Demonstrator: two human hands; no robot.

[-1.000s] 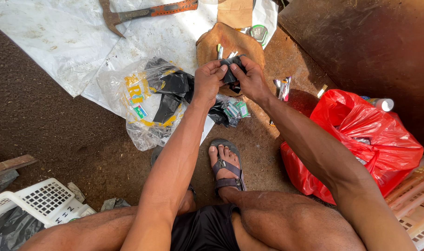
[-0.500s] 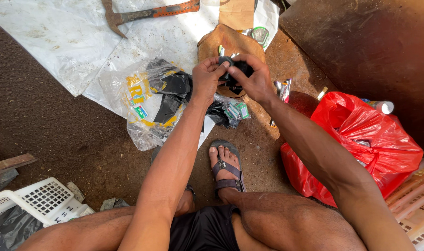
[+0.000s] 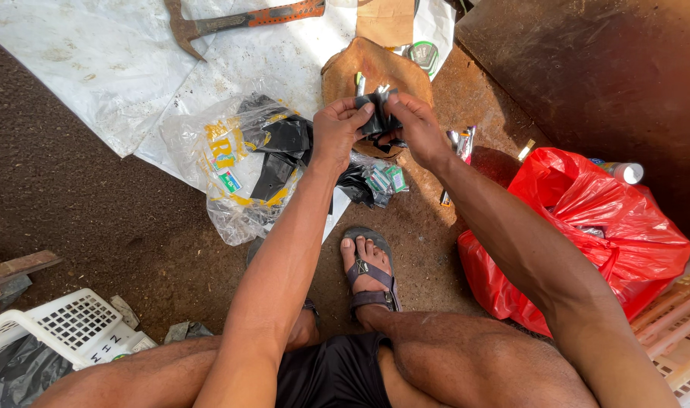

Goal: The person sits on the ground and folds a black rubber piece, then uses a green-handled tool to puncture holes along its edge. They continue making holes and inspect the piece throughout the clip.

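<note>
Head view, single entry.

Item held: small black folded piece of flexible material, rubber or plastic by its look [image 3: 378, 113], pinched between both hands above a rounded brown leather-like pad [image 3: 375, 64].

Left hand [image 3: 337, 132]: fingers curled closed on the near-left edge of the black piece, thumb on top.

Right hand [image 3: 417, 128]: fingertips clamped on the opposite edge, knuckles raised; both grips narrow and full.

Beyond the grip: two small pale metal-looking stubs [image 3: 360, 81] stand out of the piece; a rusty hammer with orange handle [image 3: 239, 19] lies on a white woven sheet [image 3: 95, 53].

Left of the grip: clear plastic bag with yellow print holding more black pieces [image 3: 247, 162].

Right of the grip: crumpled red plastic bag [image 3: 594, 227].

Below the grip: a sandalled foot [image 3: 368, 272]; white plastic lattice basket [image 3: 65, 325] far lower left.

Handling note, as a judgement: a short pinch close to the stubs and even tension from both thumbs should keep the soft piece from twisting or slipping.
</note>
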